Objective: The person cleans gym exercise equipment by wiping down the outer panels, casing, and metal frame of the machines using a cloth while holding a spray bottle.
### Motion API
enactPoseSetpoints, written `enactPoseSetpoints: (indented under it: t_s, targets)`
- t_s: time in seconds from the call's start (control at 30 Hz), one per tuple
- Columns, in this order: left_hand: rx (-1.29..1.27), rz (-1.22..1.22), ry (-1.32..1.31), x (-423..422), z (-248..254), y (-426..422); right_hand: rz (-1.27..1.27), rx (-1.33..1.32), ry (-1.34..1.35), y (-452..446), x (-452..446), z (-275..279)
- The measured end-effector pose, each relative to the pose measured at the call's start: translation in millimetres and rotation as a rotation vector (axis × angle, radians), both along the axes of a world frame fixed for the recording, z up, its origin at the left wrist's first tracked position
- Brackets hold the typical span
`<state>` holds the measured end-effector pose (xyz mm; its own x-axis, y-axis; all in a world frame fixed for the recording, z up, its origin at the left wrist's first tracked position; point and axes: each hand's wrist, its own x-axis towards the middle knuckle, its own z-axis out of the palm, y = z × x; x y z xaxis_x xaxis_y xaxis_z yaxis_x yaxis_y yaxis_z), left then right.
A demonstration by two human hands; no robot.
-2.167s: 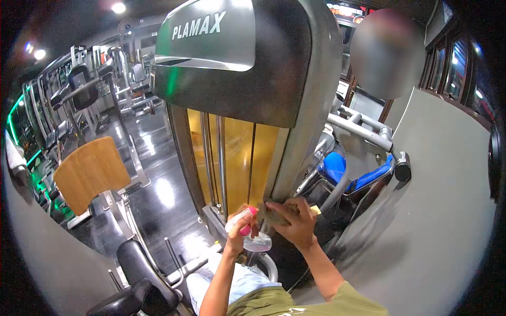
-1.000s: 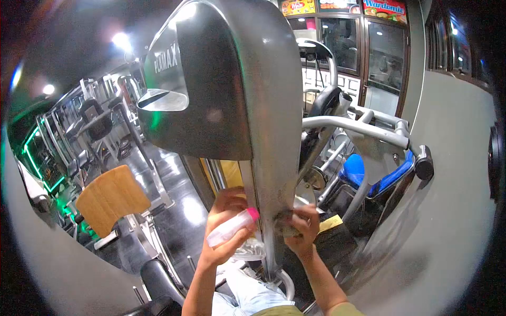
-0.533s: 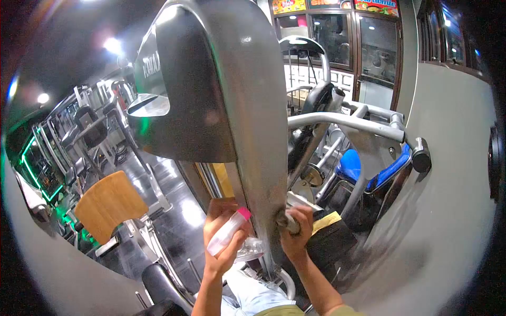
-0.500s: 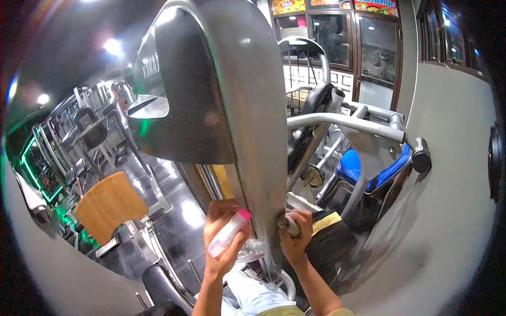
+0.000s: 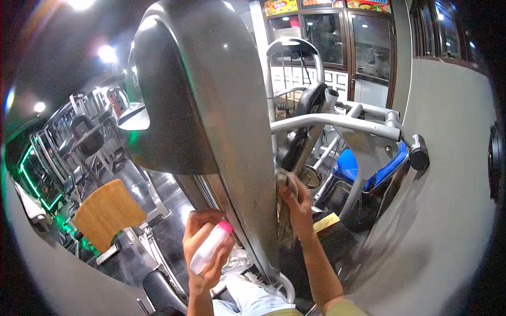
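A translucent white plastic bottle with a pink top point(image 5: 212, 247) is tilted in my left hand point(image 5: 199, 239), whose fingers are wrapped around it. Close to that hand rises the broad grey upright of a gym machine point(image 5: 240, 137). Against the upright's right side, my right hand point(image 5: 298, 210) grips a greyish cloth point(image 5: 283, 208). Part of the cloth is hidden by the fingers, and its lower end hangs down blurred. A clear, shiny plastic-looking thing point(image 5: 240, 260) shows below my left hand; I cannot make out what it is.
A dark cover point(image 5: 176, 105) bulges from the machine's left side. To the right, a grey tubular arm point(image 5: 337, 122) juts out near a blue seat point(image 5: 348, 164) and the wall point(image 5: 448, 158). A wooden board point(image 5: 109, 210) and other gym machines stand at left.
My right hand has moved up along the upright with the cloth. My left hand and the bottle have shifted left and slightly down in view, and the machine appears farther left.
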<state>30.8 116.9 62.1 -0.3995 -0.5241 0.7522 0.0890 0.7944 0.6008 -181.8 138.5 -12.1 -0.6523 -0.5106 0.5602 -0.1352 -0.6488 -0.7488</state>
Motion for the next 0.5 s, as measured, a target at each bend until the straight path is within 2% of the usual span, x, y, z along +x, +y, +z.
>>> enactPoseSetpoints:
  t_s: [0.1,0.17,0.23,0.27,0.3,0.37,0.4,0.5]
  targets:
    - [0.124,-0.13,-0.047,7,8,-2,0.126,0.045,-0.107,17,13,-37]
    - [0.031,-0.13,-0.012,6,7,-13,0.036,0.024,-0.019,11,13,-29]
    - [0.14,-0.112,-0.042,10,11,-13,-0.149,-0.043,0.185,7,11,-4]
    - [0.113,-0.114,0.036,2,18,-9,-0.24,-0.103,0.308,4,5,23]
    - [0.108,-0.11,0.043,2,28,-10,-0.264,-0.172,0.345,2,3,54]
    - [-0.109,-0.121,-0.058,6,45,-13,-0.279,-0.242,0.384,1,1,102]
    - [-0.069,-0.106,-0.029,7,45,-13,-0.282,-0.255,0.41,0,-1,120]
    - [-0.069,-0.067,0.008,3,61,-8,-0.362,-0.247,0.504,4,-1,122]
